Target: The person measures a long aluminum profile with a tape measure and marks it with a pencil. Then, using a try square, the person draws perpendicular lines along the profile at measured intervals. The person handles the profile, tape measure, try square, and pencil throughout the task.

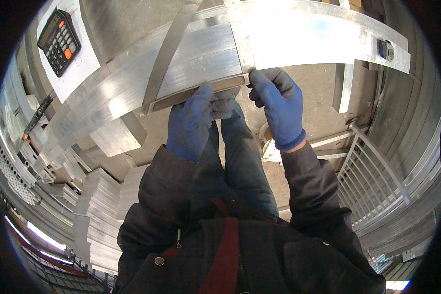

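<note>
Jacket: dark work jacket [240, 245] with a red strap down the front, both sleeves coming up from the lower edge toward the bench.
Left hand: blue glove, left hand [191, 122] palm-down, wrist about straight, fingers curled up to the near edge of the metal piece; they look closed on something pale and crumpled, a rag [224, 104] by my guess, pressed against that edge.
Right hand: right hand [279, 108] in a matching glove, fingers bent over, fingertips [257, 81] pinching the near corner where the bright strip crosses; closed on the edge, thumb tucked below and hidden.
Metal piece: ribbed aluminium panel [206, 63] lying flat just beyond both sets of fingers, its dark front edge touching them.
Doing it well: I'd say keep the right-hand pinch firm so the panel can't slide, and run the left along the edge in even passes; sawn edges bite, so stay on the glove pads.
Strip: bright flat bar [323, 44] lies across the panel, beyond the right fingertips.
Left of the hands: stacked cut sections [103, 206] well below the left fingers.
Far left: black calculator [59, 41] on a sheet of paper [78, 68], well away.
Right: white railing [372, 176] apart from the right wrist.
</note>
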A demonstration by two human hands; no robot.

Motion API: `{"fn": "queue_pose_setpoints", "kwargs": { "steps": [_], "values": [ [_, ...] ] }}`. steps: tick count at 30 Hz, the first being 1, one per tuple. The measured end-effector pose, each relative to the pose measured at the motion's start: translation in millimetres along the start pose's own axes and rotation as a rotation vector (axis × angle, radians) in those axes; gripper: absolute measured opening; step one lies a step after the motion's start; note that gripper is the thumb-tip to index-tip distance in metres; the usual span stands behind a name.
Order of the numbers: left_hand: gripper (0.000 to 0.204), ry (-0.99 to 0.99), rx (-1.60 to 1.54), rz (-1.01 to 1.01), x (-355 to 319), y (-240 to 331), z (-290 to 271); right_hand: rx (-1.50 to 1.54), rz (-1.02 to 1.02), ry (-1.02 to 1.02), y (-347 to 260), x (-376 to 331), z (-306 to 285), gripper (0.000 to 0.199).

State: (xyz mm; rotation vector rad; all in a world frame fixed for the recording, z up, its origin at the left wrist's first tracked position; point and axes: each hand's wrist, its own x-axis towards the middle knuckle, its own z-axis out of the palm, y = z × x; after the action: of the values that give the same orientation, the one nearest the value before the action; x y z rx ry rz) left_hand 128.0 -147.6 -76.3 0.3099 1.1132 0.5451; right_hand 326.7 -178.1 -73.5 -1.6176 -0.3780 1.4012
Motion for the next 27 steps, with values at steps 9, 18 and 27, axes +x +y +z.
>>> {"fn": "queue_pose_setpoints", "kwargs": {
  "steps": [9,18,27],
  "values": [
    [0.049,0.020,0.102,-0.138,-0.4,5.2,-0.8,0.018,0.001,-0.019,-2.3,-0.7,-1.9,0.016],
    [0.045,0.048,1.215,0.733,-28.6,35.3,40.5,0.012,0.021,-0.036,0.1,1.3,-5.9,0.015],
    [0.089,0.148,1.732,1.020,20.2,56.6,40.2,-0.027,0.001,-0.046,0.5,2.1,-7.2,0.019]
  ]
}}
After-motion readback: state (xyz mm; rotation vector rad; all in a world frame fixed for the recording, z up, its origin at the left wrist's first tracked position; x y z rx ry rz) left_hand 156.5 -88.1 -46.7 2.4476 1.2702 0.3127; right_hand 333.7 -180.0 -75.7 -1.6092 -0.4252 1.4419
